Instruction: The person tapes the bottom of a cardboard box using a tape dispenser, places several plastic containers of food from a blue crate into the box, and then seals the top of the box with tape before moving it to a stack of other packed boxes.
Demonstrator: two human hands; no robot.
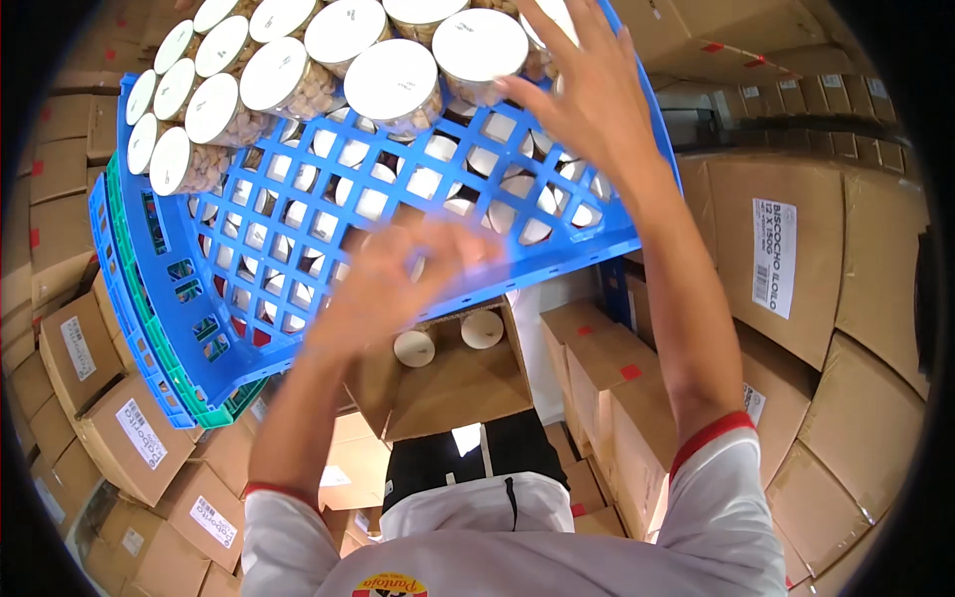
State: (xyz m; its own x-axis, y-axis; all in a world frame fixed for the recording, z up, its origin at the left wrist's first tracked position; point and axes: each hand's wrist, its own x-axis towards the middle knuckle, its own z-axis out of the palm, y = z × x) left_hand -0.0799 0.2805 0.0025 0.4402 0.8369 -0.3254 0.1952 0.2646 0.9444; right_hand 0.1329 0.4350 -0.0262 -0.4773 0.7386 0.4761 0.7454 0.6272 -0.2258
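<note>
Several clear jars with white lids (pixel 392 82) and tan contents stand at the far side of a blue plastic crate (pixel 557 261) with a lattice bottom. My right hand (pixel 597 95) reaches over the crate's far right, fingers spread above a white-lidded jar (pixel 547 30) that it partly covers. Its thumb is beside the neighbouring jar (pixel 481 48); whether it touches is unclear. My left hand (pixel 418 264) is smeared by motion over the crate's near edge, so its fingers cannot be read. Below it, an open cardboard box (pixel 453 406) holds two white-lidded jars (pixel 481 329).
More white-lidded jars show through the lattice beneath. A green crate (pixel 129 259) and another blue crate (pixel 149 348) sit under the top one. Stacked cardboard cartons line the left (pixel 139 438) and right (pixel 776 249). Further cartons (pixel 607 368) stand beside the open box.
</note>
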